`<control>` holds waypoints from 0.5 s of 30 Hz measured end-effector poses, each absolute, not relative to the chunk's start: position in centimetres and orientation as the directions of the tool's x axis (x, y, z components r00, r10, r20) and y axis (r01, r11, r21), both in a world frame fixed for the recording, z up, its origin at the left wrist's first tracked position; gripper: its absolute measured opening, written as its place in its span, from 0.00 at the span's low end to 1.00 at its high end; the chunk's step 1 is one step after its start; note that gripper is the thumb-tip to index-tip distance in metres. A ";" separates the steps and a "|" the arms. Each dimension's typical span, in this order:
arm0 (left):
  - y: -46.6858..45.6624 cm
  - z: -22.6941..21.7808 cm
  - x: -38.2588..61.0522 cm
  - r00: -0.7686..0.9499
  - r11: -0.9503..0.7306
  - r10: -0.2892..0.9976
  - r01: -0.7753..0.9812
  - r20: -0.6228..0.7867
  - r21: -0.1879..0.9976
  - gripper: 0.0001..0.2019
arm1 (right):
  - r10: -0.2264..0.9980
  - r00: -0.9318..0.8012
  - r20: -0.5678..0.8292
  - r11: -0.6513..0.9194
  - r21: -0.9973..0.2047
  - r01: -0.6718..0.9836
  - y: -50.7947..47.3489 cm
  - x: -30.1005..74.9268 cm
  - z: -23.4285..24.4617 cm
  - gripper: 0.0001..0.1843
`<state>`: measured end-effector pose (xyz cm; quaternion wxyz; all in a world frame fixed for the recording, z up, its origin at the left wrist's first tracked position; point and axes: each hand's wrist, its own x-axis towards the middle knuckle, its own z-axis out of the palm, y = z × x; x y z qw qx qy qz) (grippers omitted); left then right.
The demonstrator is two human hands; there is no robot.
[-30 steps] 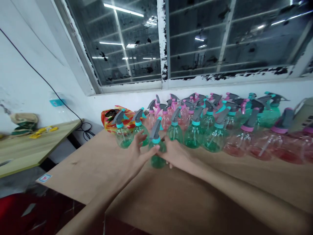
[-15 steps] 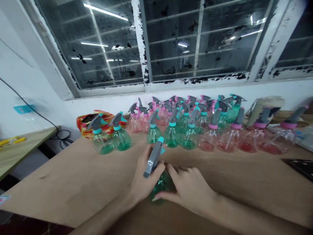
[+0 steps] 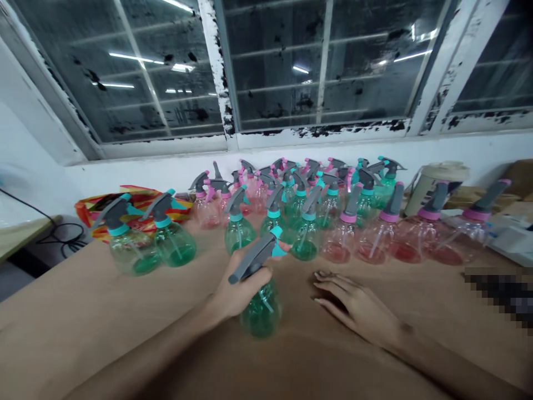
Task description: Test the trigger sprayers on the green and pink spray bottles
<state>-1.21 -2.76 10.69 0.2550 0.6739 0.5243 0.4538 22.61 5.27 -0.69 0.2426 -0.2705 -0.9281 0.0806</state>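
Observation:
My left hand is wrapped round the neck of a green spray bottle with a grey and turquoise trigger head. The bottle is nearly upright over the front of the table, and the fingers behind its neck are partly hidden. To its right, my right hand rests low over the tabletop, fingers extended and apart from the bottle. Beyond the hands stands a row of spray bottles, among them a green one and a pink one.
More pink and green bottles crowd toward the wall below the window. A red and yellow bag lies at the back left. On the right are a cream container and a blurred dark object on the wooden table.
My right hand has let go of the green bottle and moved right, down toward the table. My left hand still holds the bottle, its trigger head now turned more to the right. The view has shifted.

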 end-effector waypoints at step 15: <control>-2.3 11.9 -0.3 0.046 -0.284 0.953 0.476 0.299 0.833 0.07 | 0.601 -0.717 0.353 0.796 -0.353 0.493 5.1 22.5 -0.5 0.17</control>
